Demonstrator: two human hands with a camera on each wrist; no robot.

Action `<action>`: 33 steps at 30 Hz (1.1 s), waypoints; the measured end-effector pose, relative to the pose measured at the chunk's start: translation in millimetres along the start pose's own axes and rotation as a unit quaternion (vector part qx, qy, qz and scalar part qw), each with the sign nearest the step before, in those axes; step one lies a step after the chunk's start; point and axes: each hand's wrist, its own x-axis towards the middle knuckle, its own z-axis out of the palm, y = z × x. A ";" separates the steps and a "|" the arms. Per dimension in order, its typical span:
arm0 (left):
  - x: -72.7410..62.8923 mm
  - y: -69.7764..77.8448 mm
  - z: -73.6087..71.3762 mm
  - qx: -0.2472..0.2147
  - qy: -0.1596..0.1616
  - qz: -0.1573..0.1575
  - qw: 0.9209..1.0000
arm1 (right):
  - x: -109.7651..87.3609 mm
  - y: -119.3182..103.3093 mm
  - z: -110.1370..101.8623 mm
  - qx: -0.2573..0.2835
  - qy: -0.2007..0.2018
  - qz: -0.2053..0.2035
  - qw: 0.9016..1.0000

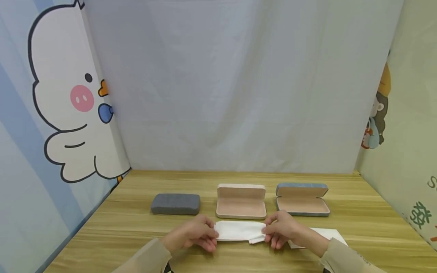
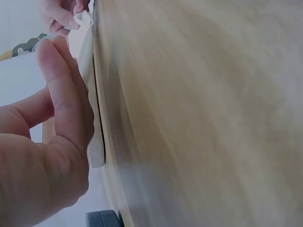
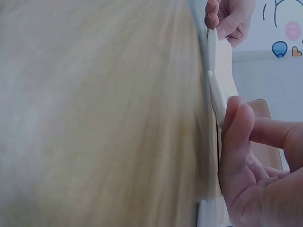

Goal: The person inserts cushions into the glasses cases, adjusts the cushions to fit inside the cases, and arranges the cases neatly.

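A folded white cloth stretches between the two hands, low over the table, with a small loose flap at its near right corner. My left hand pinches its left end between thumb and fingers. At the other end, my right hand pinches the cloth beside the flap. Just behind it stands an open white glasses case with a pinkish lining. The right wrist view shows the cloth's edge running from one hand to the other.
A closed grey glasses case lies at the left. To the right, an open blue glasses case stands behind the right hand. Another flat white piece lies partly under the right forearm. A pale curtain hangs along the table's far edge.
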 end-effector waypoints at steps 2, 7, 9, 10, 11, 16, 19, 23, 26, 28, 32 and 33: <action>0.1 0.8 -1.6 -0.006 -0.003 0.002 1.000 | -0.6 -0.4 -1.3 0.004 -0.004 -0.001 1.000; 0.7 2.8 -4.2 -0.012 -0.011 0.000 1.000 | -1.9 -1.8 -4.6 0.015 -0.010 -0.001 1.000; 1.1 3.1 -4.8 -0.015 -0.015 -0.001 1.000 | -2.2 -2.1 -6.2 0.020 -0.013 -0.001 1.000; 1.3 2.9 -4.9 -0.018 -0.017 0.000 1.000 | -2.3 -2.1 -7.0 0.022 -0.015 -0.001 1.000; 1.6 2.8 -5.0 -0.021 -0.018 0.000 1.000 | -2.3 -2.1 -7.8 0.024 -0.018 -0.001 1.000; 2.4 2.3 -4.6 -0.031 -0.022 0.008 0.999 | -2.8 -1.9 -11.1 0.031 -0.027 0.000 0.999; 2.8 2.8 -4.8 -0.036 -0.024 0.009 0.999 | -3.2 -2.8 -11.8 0.036 -0.028 0.002 0.999; 4.6 3.4 -5.7 -0.040 -0.027 0.012 0.999 | -3.1 -5.2 -12.1 0.039 -0.026 0.000 0.999; 6.0 3.9 -6.0 -0.041 -0.027 0.018 0.999 | -2.8 -6.8 -12.6 0.040 -0.023 -0.002 0.999; 7.0 4.1 -6.1 -0.043 -0.025 0.020 0.999 | -2.0 -7.2 -13.2 0.042 -0.024 0.000 0.999; 8.4 4.9 -6.4 -0.043 -0.022 0.023 0.999 | 0.4 -7.3 -14.4 0.047 -0.029 0.003 0.998; 8.6 5.4 -6.7 -0.043 -0.023 0.022 0.999 | 1.0 -7.2 -14.9 0.048 -0.031 0.004 0.998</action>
